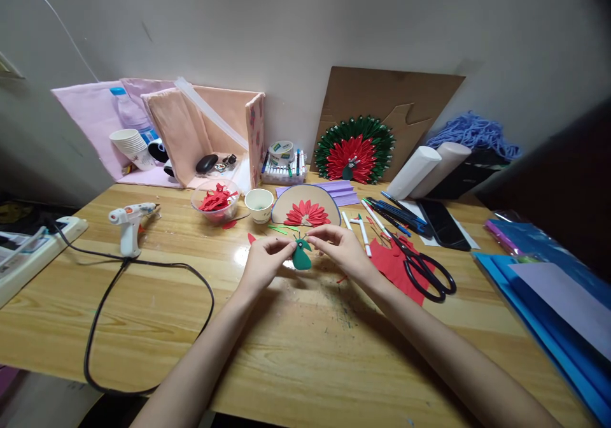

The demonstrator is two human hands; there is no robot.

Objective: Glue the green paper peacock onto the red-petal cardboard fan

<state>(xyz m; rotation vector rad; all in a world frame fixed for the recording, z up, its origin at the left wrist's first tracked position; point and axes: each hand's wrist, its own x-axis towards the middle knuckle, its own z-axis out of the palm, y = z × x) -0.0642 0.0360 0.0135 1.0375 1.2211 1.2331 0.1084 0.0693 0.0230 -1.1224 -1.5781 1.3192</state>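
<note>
the left hand (267, 255) pinches a flat, dark green, bird-shaped cutout (301, 260) between thumb and forefinger, holding it by its head side above a glossy, light-brown wooden table (286, 358). the right hand (342, 248) has its thumb and forefinger drawn close together at the thin strands on top of the cutout — whether they grip a strand i cannot tell. just behind the hands stands a tan, half-round board (305, 193) with a dark edge and a fan of red petals (308, 214). near it are a white, printed paper cup (261, 214) and, further left, a clear plastic bowl (217, 220) of red scraps. on the right, black-handled scissors (414, 261) lie over a red sheet (389, 265); well to the left stands a white glue gun (130, 230).
</note>
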